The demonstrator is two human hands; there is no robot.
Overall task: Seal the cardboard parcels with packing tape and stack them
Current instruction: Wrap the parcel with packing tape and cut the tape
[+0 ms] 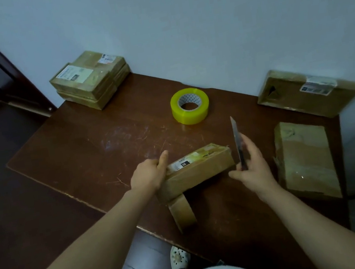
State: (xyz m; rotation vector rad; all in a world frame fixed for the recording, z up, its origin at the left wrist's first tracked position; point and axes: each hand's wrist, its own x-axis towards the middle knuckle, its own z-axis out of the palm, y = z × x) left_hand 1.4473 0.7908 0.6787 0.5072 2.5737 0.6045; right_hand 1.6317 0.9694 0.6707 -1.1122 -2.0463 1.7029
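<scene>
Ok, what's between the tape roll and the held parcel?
Only bare, scratched table between the tape roll and the parcel the left hand grips, per the head view. The knife in the right hand stands off to the side.

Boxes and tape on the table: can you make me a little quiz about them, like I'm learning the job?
1. True or false: the yellow tape roll lies flat on the table, and no hand touches it.
2. The knife is held by: A the left hand, B the right hand, C nobody.
3. Fill in: the left hand grips a ____ that stands on its long edge near the table's front.

Key: 1 true. 2 B, with the blade pointing up. 3 box.
</scene>
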